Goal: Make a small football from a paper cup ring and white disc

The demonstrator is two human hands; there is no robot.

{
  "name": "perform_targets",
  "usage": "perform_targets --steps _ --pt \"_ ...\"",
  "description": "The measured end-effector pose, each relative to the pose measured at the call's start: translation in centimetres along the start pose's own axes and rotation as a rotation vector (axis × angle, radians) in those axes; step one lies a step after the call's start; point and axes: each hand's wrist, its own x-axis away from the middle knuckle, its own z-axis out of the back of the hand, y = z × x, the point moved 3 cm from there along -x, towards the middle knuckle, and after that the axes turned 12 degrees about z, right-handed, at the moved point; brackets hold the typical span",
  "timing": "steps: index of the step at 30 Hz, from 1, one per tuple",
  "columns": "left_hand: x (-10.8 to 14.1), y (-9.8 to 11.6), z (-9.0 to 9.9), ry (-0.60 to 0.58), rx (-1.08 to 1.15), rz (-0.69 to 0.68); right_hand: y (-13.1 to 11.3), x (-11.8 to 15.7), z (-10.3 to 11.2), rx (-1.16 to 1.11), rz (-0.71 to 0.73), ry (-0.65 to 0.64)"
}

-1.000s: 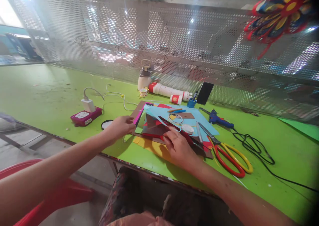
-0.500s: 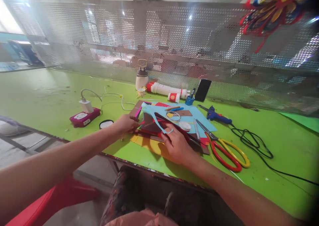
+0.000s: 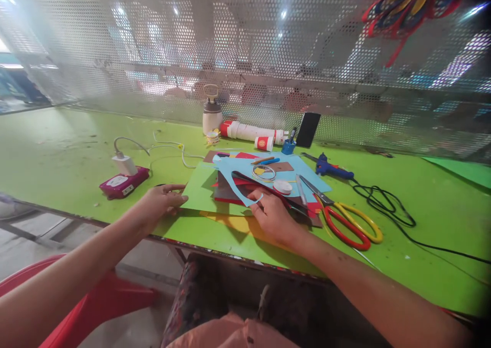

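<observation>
My left hand (image 3: 163,203) pinches the left edge of a light green paper sheet (image 3: 201,192), which sticks out from a pile of coloured sheets. At the pile's front edge, my right hand (image 3: 273,216) grips the lifted upper sheets; its fingertips are partly hidden under them. A cut light blue paper (image 3: 235,179) with a curled strip hangs over that hand. Dark sheets (image 3: 230,193) and red ones show in the gap. On top lie a white roll (image 3: 283,186), a thin ring (image 3: 264,178), a blue pen (image 3: 270,161) and a brownish pencil (image 3: 262,160).
Large scissors (image 3: 347,226) with red and yellow handles lie right of the pile, near a blue glue gun (image 3: 333,170) and its black cord. A purple power box (image 3: 125,184) with a plugged charger stands left. Behind are a spray bottle (image 3: 212,118), paper cup (image 3: 264,143) and phone (image 3: 309,129).
My left hand has moved left, drawing the green sheet partly out of the pile. My right hand stays at the front edge, holding the upper sheets up. The view has shifted slightly.
</observation>
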Motion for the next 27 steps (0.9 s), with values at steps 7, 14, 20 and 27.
perform_targets --steps 7,14,20,27 --pt "3.0 -1.8 -0.8 -0.134 0.030 0.069 0.1 0.6 1.8 -0.361 -0.194 -0.071" --pt "6.3 -3.7 -2.2 -0.372 0.038 0.117 -0.7 1.7 4.8 -0.687 -0.373 -0.126" --pt "8.5 -5.1 -3.7 -0.422 0.106 0.254 -1.8 4.2 5.5 -0.742 -0.430 -0.101" --pt "9.9 -7.7 -5.6 -0.415 0.241 0.282 -5.5 7.1 2.4 -0.325 -0.143 -0.159"
